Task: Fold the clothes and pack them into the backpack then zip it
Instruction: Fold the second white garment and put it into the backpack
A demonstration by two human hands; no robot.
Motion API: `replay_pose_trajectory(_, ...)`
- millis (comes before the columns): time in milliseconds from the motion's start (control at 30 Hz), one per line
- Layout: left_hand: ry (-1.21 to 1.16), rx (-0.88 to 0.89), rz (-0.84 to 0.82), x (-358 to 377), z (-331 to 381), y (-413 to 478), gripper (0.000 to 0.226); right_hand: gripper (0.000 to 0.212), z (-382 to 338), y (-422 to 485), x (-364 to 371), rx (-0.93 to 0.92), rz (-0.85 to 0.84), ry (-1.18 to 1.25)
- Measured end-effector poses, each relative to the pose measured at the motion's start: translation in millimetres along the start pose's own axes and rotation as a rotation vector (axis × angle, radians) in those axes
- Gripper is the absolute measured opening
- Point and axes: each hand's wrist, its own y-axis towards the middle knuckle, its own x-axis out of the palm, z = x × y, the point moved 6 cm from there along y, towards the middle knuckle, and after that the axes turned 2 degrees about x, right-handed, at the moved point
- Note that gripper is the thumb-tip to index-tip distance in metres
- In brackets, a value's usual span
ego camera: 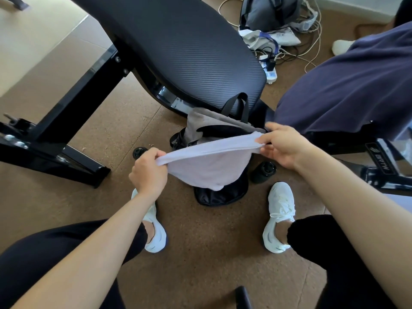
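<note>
A pale lilac garment (207, 163) hangs stretched between my two hands, sagging in the middle. My left hand (148, 172) grips its left end in a fist. My right hand (283, 146) pinches its right end between thumb and fingers. Directly below and behind it a black backpack (219, 195) stands on the floor with its mouth open and its black top handle (238, 105) up against the chair. A grey cloth (200, 126) lies in the backpack's opening. The lilac garment hides most of the backpack's inside.
A black office chair seat (178, 52) leans just behind the backpack, with castors (264, 171) on either side. A black table leg (66, 121) runs at left. A dark navy cloth (345, 85) lies at right. Cables, a power strip (270, 72) and another grey bag (269, 12) sit at the back.
</note>
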Motion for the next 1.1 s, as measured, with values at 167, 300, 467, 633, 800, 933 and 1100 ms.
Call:
replay_pose_trajectory(167,-0.135,0.001,0.051,-6.7,-1.0,9.0,0.026,0.040,-21.3,-9.7,8.1,-0.189,-0.109,-0.019)
replay_pose_trajectory(300,-0.068,0.018,-0.116,8.4,0.1,6.6,0.021,0.030,-23.5,-17.3,13.9,-0.209,-0.161,-0.012)
replay_pose_trajectory(467,0.110,0.009,-0.705,39.6,6.2,-12.0,0.025,0.023,-32.3,-30.6,24.5,-0.395,-0.227,-0.222)
replay_pose_trajectory(633,-0.173,0.156,-0.772,40.9,38.7,-18.6,0.033,0.039,-32.8,-51.1,39.3,-0.628,-0.366,-0.641)
replay_pose_trajectory(800,-0.527,0.231,-0.605,17.5,72.5,-11.6,0.086,0.061,-30.0,-55.2,41.1,-0.711,-0.417,-0.810)
replay_pose_trajectory(933,-0.535,0.347,-0.674,13.9,93.8,-18.2,0.112,0.050,-22.5,-58.9,46.1,-0.736,-0.410,-0.993)
replay_pose_trajectory(1100,-0.595,0.396,-0.663,11.0,103.7,-20.0,0.065,0.055,-18.2,-61.3,48.9,-0.756,-0.380,-1.039)
